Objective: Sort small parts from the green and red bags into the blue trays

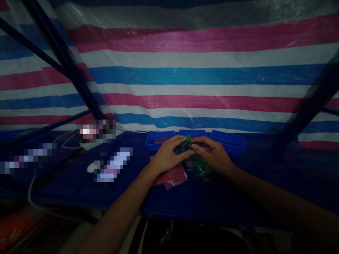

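My left hand (169, 155) and my right hand (212, 153) meet over a dark blue table (238, 190), fingers pinched together on a small green plastic packet (186, 141) held between them. Under my right hand lies a small heap of green packets (202, 169). Below my left hand lie pink-red packets (174, 176). The light is dim and what is inside the packets cannot be made out.
Three shallow blue trays (229, 141) stand in a row behind my hands. A white mouse-like object (92, 166) and white cables (66, 139) lie at the left. A striped pink, blue and white tarp (185, 70) hangs behind the table, with dark poles (66, 60) crossing it.
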A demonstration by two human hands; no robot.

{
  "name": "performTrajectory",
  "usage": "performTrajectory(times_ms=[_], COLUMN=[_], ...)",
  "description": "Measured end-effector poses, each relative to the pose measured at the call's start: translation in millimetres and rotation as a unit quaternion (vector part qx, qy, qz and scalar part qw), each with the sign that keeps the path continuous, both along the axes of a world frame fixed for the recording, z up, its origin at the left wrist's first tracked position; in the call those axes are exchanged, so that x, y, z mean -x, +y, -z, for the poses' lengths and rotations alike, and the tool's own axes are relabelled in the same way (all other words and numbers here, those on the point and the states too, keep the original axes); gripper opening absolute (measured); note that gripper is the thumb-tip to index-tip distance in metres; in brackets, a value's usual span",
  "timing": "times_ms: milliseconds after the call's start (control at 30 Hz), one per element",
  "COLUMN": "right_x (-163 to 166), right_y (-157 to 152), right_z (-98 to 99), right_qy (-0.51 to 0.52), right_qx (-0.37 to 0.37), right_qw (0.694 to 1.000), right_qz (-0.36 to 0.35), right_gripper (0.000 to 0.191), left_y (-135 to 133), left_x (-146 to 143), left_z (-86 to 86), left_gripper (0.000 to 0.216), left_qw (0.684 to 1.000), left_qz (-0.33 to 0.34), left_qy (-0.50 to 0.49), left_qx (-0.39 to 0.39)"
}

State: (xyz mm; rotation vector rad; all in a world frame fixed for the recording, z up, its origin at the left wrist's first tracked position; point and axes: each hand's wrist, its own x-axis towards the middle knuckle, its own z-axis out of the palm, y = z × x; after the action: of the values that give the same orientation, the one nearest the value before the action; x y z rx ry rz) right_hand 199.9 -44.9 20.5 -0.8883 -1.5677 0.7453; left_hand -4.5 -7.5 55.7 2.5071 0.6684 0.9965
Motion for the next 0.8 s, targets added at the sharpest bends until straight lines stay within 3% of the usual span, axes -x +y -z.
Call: performTrajectory(times_ms=[133, 267, 367, 533, 700, 800], right_x=[-0.6, -2.8, -4.0, -2.9, -6.7, -11.8], right_y=[-0.3, 3.5, 7.5, 11.5, 11.4, 11.0], right_z=[1.7, 3.2, 3.7, 6.2, 6.6, 4.0], right_qy=[0.0, 0.011, 0.012, 0.055, 0.072, 0.009], right_qx=[0.026, 0.001, -0.004, 0.06, 0.07, 0.01], right_qw=[0.999, 0.996, 0.998, 0.997, 0.995, 1.0], right_qz=[0.03, 0.083, 0.065, -0.008, 0.003, 0.025], right_gripper=[0.023, 0.026, 0.034, 0.044, 0.031, 0.01], left_y=[2.7, 4.4, 5.4, 6.0, 6.0, 7.5], left_x=[0.1, 0.8, 1.6, 1.2, 0.7, 1.9], left_z=[-0.4, 1.5, 3.8, 7.2, 5.4, 2.5], left_gripper=[0.021, 0.02, 0.022, 0.027, 0.023, 0.015], left_qw=[1.0, 1.0, 0.997, 0.989, 0.989, 0.995], left_qz=[-0.009, -0.03, -0.038, -0.018, -0.005, -0.003], left_qy=[-0.003, -0.001, -0.012, -0.052, -0.069, -0.062], left_qx=[-0.013, 0.011, 0.062, 0.14, 0.13, 0.074])
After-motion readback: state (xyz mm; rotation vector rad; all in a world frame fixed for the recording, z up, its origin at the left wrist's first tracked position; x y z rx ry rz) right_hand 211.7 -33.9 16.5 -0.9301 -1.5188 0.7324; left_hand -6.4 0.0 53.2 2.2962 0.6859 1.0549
